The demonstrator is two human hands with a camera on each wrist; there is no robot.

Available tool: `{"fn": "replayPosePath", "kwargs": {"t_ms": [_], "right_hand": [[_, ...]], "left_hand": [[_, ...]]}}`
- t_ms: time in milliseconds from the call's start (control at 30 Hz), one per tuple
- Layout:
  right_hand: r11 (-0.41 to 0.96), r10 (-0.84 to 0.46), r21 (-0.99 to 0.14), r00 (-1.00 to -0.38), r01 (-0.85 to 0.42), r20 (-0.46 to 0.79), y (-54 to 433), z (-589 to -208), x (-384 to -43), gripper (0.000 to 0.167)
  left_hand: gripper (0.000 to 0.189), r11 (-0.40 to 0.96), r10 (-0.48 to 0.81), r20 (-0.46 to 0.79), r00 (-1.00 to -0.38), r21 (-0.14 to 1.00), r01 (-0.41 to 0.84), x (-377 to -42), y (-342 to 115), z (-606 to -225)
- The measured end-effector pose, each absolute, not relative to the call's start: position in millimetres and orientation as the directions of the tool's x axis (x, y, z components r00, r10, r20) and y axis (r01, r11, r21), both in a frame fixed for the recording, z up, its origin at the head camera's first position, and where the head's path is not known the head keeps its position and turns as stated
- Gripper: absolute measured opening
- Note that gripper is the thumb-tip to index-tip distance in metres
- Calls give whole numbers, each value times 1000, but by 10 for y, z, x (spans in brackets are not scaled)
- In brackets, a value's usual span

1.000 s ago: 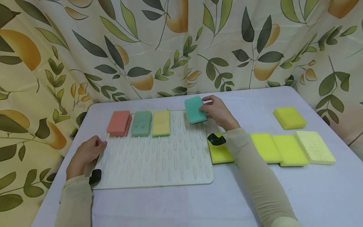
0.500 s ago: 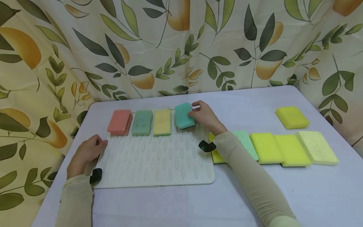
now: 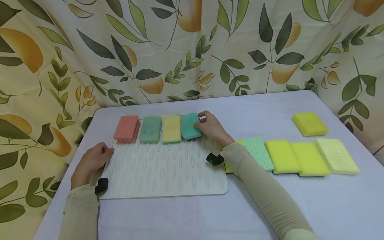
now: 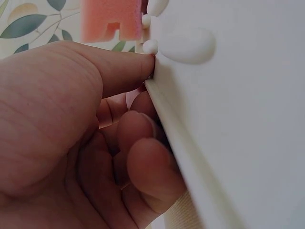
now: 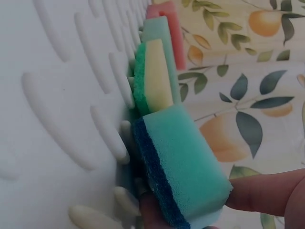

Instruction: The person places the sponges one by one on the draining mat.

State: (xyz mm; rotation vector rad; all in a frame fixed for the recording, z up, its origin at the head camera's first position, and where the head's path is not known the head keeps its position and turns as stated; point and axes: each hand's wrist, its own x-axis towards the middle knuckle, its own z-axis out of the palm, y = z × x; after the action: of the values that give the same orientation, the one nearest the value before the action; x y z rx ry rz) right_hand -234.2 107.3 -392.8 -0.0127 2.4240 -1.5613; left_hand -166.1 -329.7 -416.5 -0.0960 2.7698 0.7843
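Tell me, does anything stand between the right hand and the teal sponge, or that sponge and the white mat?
Nothing visible separates the right hand from the teal sponge it holds. Between sponge and white mat, a finger shows by the dark blue layer.

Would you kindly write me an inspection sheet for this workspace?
Surface: cloth-covered table bearing a ribbed white mat.
Job's things: pink sponge, green sponge and yellow sponge in a row along the mat's far side; teal sponge at the row's right end.
Clutter: six more sponges right of the mat, one partly hidden.
Grips: left grip holds the mat's left edge; right grip holds the teal sponge.
Cables: nothing seen.
Surroundings: leaf-print curtain.
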Motion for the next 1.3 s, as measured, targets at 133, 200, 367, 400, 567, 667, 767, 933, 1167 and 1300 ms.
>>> {"fn": "replayPosePath", "kwargs": {"t_ms": [133, 200, 367, 400, 567, 667, 767, 933, 1167, 1300], "right_hand": [[426, -149, -898, -969, 115, -195, 1039, -3933, -2310, 53], [440, -154, -892, -970, 102, -187, 1030, -3930, -2298, 53], [470, -172, -879, -967, 86, -187, 1014, -3915, -2279, 53], [471, -174, -878, -967, 85, -188, 1013, -3916, -2281, 53], [496, -191, -866, -964, 69, -187, 1031, -3917, -2300, 56], [514, -204, -856, -961, 58, -187, 1058, -3915, -2311, 58], [521, -214, -852, -959, 49, -186, 1075, -3919, -2312, 59], [557, -226, -830, -957, 26, -181, 1086, -3913, -2305, 59], [578, -253, -815, -942, 35, -220, 1194, -3850, -2297, 61], [557, -248, -828, -939, 62, -237, 1299, -3804, -2321, 59]], "left_hand": [[33, 853, 8, -265, -964, 505, -132, -1658, -3295, -4163], [33, 851, 8, -263, -965, 508, -132, -1659, -3293, -4162], [32, 854, 11, -266, -964, 504, -129, -1662, -3301, -4166], [32, 855, 12, -266, -964, 502, -128, -1661, -3303, -4166], [32, 858, 10, -262, -965, 498, -127, -1656, -3303, -4173], [32, 855, 7, -261, -965, 502, -129, -1653, -3301, -4171], [33, 853, 8, -259, -966, 506, -129, -1656, -3301, -4172], [34, 852, 0, -266, -964, 505, -139, -1659, -3306, -4171], [34, 851, 7, -264, -965, 508, -133, -1653, -3306, -4166], [34, 851, 10, -263, -965, 509, -130, -1654, -3304, -4164]]}}
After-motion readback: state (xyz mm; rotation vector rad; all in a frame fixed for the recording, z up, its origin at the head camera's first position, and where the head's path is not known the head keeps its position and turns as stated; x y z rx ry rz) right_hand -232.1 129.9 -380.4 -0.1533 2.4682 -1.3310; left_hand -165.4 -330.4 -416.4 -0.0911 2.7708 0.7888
